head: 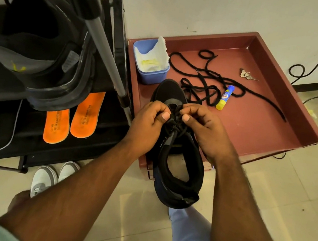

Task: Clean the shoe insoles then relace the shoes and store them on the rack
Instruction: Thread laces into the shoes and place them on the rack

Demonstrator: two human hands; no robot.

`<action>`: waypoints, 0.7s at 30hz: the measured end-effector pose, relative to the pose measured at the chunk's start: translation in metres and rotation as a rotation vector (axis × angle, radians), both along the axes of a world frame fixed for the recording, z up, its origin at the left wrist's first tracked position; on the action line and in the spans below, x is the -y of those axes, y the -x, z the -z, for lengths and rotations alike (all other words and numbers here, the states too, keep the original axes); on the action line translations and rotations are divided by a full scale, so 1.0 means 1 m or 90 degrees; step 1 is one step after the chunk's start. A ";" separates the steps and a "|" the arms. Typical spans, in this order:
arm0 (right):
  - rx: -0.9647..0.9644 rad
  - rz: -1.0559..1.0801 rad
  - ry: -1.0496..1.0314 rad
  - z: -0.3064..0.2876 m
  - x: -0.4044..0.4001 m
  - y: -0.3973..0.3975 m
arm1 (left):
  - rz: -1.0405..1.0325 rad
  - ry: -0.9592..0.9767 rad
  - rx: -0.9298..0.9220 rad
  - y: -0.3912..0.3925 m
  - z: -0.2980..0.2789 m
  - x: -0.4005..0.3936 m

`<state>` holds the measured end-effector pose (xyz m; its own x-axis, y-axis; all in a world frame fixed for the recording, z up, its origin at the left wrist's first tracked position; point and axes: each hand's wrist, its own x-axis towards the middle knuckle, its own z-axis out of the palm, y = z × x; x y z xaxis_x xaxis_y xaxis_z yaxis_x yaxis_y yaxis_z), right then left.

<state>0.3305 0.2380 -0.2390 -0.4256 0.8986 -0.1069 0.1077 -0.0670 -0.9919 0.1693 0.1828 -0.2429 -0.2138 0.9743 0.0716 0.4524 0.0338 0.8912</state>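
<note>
Both hands, left [150, 117] and right [200, 123], were curled tight, pinching our shoe's [176, 163] lace [174, 120] over the tray [253, 136].

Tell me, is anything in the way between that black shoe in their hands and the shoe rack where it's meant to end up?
Nothing visible blocks the way. The black shoe, with the left hand and right hand pinching its laces, sits right beside the rack. The near shelf already holds two orange insoles.

The sneaker [177, 159] is black with a grey toe patch, its laces [174, 120] black. Two insoles [73, 117] are orange with dark lettering. The tray [255, 121] is maroon, the tub [152, 73] light blue, the glue stick [225, 97] yellow with a blue cap.
</note>
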 end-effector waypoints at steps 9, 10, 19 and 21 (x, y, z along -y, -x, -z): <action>0.034 0.047 -0.044 0.002 0.001 0.008 | -0.047 -0.054 0.080 0.000 0.000 0.003; 0.045 0.044 -0.055 0.003 0.001 0.009 | -0.062 -0.060 0.057 -0.002 0.001 0.003; 0.130 0.092 -0.187 0.007 -0.002 0.015 | -0.106 -0.082 -0.052 -0.009 0.007 0.003; 0.090 0.088 -0.137 0.008 -0.003 0.011 | -0.085 -0.077 -0.028 -0.004 0.006 0.003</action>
